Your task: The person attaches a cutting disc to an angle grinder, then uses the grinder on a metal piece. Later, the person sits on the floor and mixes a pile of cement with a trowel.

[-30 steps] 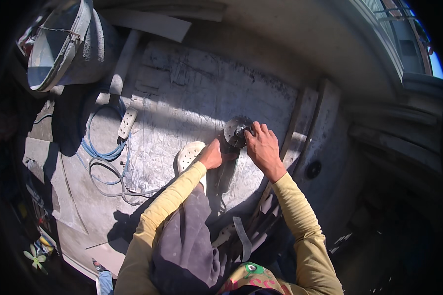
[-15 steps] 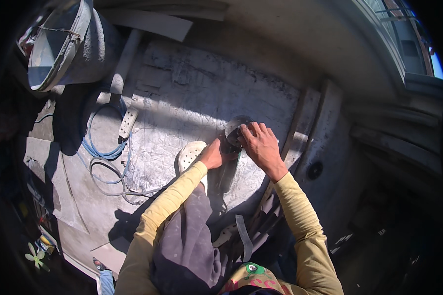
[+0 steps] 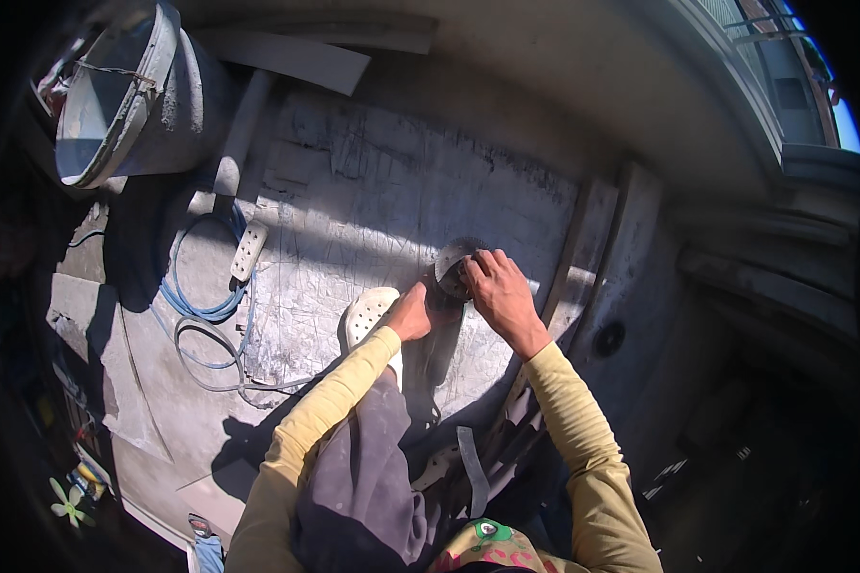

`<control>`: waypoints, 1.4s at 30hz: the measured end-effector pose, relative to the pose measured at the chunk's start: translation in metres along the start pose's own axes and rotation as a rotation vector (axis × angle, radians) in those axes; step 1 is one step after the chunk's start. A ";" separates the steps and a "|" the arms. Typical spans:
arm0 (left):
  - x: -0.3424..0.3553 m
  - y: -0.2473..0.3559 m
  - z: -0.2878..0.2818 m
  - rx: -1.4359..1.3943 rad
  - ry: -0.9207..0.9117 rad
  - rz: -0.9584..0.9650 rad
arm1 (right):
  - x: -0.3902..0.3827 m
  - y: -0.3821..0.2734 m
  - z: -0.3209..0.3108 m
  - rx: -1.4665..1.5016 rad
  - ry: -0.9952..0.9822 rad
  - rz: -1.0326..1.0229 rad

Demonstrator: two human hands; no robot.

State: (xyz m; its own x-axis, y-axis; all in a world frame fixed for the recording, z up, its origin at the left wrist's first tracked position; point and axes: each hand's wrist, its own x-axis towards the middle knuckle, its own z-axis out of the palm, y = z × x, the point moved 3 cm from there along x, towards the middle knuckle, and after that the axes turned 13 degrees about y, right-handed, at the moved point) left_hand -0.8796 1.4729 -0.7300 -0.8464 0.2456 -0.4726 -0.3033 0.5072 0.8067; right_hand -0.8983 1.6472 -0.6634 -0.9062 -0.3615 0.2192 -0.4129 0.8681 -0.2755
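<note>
The head view looks down on a person crouched over a dusty grey slab [image 3: 354, 191] that fills the middle of the picture. Both hands meet at an angle grinder [image 3: 452, 270] whose round disc guard rests on the slab just right of centre. The right hand [image 3: 503, 298] lies over the top of the tool near the guard, fingers curled down onto it. The left hand [image 3: 413, 311] is closed around the body of the grinder behind the disc; the body itself lies in shadow, so how far the fingers wrap around it is hard to tell. Both arms wear yellow sleeves. A foot in a pale perforated clog [image 3: 367, 315] stands on the slab, just beside the left hand.

Compared with the pictures from half a second and one second ago, little has changed. The hands keep the same hold on the grinder, and the tool sits at nearly the same spot on the slab, with the right hand perhaps drawn slightly closer to the disc. The clog, the sleeves and the knee in grey trousers lie as they did.

To the left, a blue cable [image 3: 196, 306] loops on the slab and runs up to a white power strip [image 3: 248, 251]. A grey bucket [image 3: 124, 95] crusted with dried cement stands tilted at the upper left. A wooden plank [image 3: 597, 239] borders the slab's right edge.
</note>
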 end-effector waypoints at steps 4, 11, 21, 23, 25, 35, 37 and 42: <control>0.000 0.001 -0.001 -0.032 -0.024 0.023 | -0.001 0.001 0.002 -0.039 -0.076 0.045; 0.004 -0.012 0.008 -0.067 -0.032 0.069 | 0.001 -0.004 0.004 -0.009 -0.067 0.051; 0.007 -0.033 0.017 -0.076 0.015 -0.054 | -0.090 -0.032 0.014 0.415 0.158 0.920; 0.008 -0.035 0.017 -0.143 0.036 -0.041 | -0.111 -0.055 0.040 0.458 0.019 0.981; 0.008 -0.038 0.020 -0.060 0.003 -0.090 | -0.117 -0.069 0.065 0.460 0.034 0.967; 0.007 -0.011 0.019 -0.203 0.081 0.047 | -0.105 -0.069 0.066 0.686 0.193 1.056; 0.001 -0.001 0.023 -0.431 0.044 0.012 | -0.105 -0.071 0.057 0.696 0.187 1.064; -0.004 0.015 0.025 -0.611 0.044 0.010 | -0.105 -0.064 0.037 0.772 0.142 0.968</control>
State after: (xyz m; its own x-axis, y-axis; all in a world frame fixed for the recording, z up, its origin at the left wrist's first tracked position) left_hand -0.8699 1.5005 -0.7255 -0.8638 0.2067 -0.4594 -0.4805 -0.0636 0.8747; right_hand -0.7798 1.6169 -0.7033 -0.8694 0.3963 -0.2951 0.4300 0.3127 -0.8470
